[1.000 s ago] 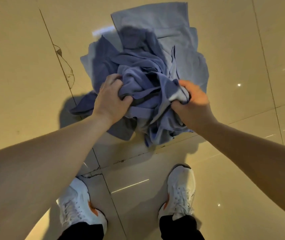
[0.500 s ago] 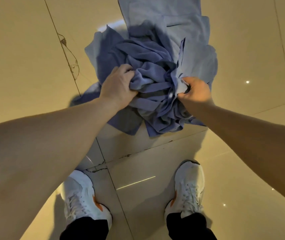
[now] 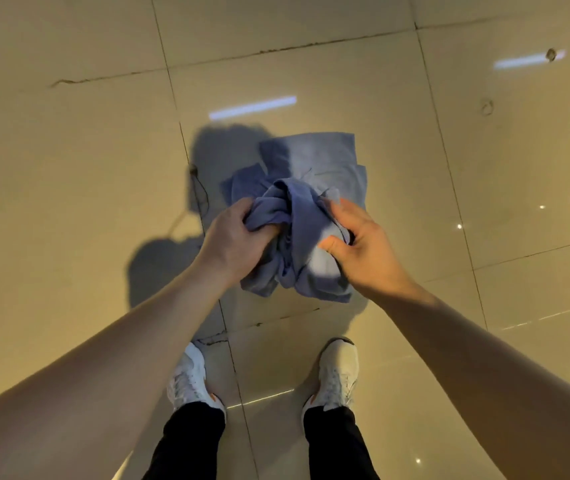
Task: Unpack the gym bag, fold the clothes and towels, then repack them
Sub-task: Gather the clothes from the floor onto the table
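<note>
A crumpled blue garment (image 3: 297,237) hangs bunched above the floor between my hands. My left hand (image 3: 238,237) grips its upper left folds in a fist. My right hand (image 3: 356,244) lies against the bundle's right side, fingers spread and thumb held apart from the cloth. Beneath the bundle, a lighter blue cloth (image 3: 328,157) lies flat on the tiles. No gym bag is in view.
I stand on glossy beige floor tiles (image 3: 69,168) with cracked grout lines. My white shoes (image 3: 190,379) (image 3: 335,372) are just behind the cloth. Ceiling lights reflect in the tiles, and my shadow falls to the left.
I have straightened up, so the floor looks farther away. The bunched garment has risen off the flat cloth with my left hand. My right hand has loosened its grip and spread its fingers.
</note>
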